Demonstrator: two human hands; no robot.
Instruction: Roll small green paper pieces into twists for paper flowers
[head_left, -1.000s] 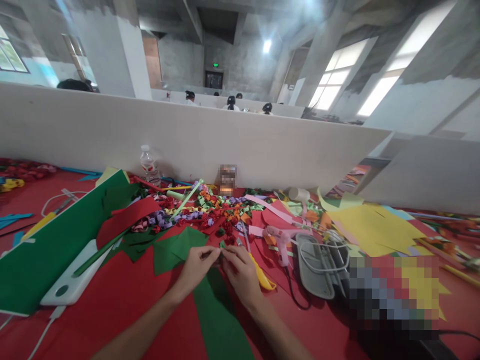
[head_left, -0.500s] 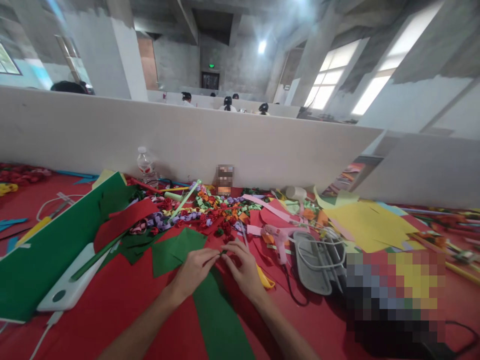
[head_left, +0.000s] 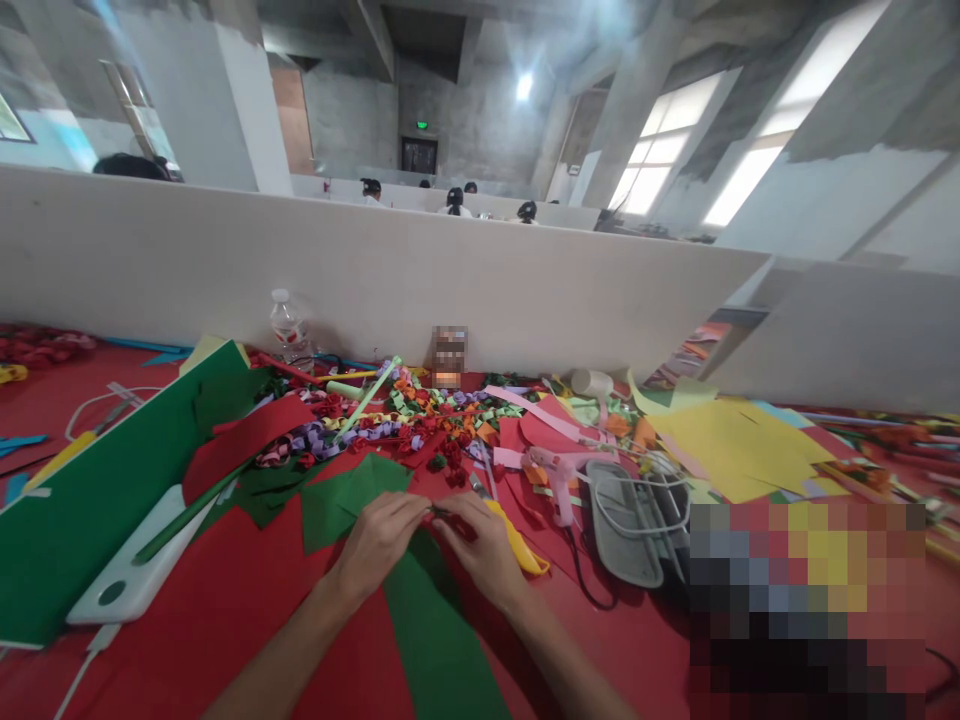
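Observation:
A small dark green paper piece [head_left: 434, 510] is held between the fingertips of both my hands, mostly hidden by them. My left hand [head_left: 384, 540] pinches it from the left, with fingers pressed together. From the other side, the thumb and forefinger of my right hand [head_left: 480, 548] close on it. Under the hands runs a long green paper strip [head_left: 442, 640] over red paper. Folded green paper [head_left: 352, 495] lies by my left hand. Just right of my right hand is a yellow-handled tool [head_left: 525, 548] with a metal tip.
A pink glue gun [head_left: 556, 485] and a grey tray [head_left: 626, 540] with a white cable lie to the right. Curled paper pieces [head_left: 390, 415] heap up behind. At left are a white power bank [head_left: 131, 580] and a green board [head_left: 112, 500]. A bottle [head_left: 289, 330] stands by the partition [head_left: 360, 270].
Both hands have shifted slightly to the left and turned a little, still pinching the green piece. More of the yellow-handled tool now shows beside my right hand.

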